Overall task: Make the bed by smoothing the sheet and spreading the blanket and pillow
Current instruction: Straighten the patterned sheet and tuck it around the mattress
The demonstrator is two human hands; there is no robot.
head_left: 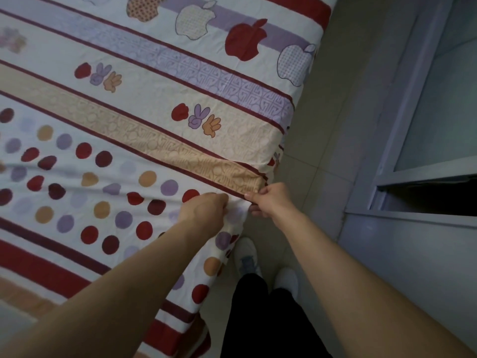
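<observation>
Down at the bottom, white shoes (247, 257) stand on the tiled floor (335, 130), tight against the long side edge of the bed (296, 120). Just above them, both hands are on the patterned sheet (154, 104) right where it drops over that edge. The left hand (206, 210) has its fingers curled into a bunch of the spotted cloth. Close beside it, the right hand (269, 200) pinches a raised fold at the dark red stripe between thumb and fingers.

This looks like thin, light cotton: limp, easy to gather, no weight to fight. It should slide under an even pull, so the hem at the edge is the right place to grip.

Further out, soft ripples cross the spots toward the left edge. The apple stripes at the far end lie flatter. No blanket or pillow is in view.
</observation>
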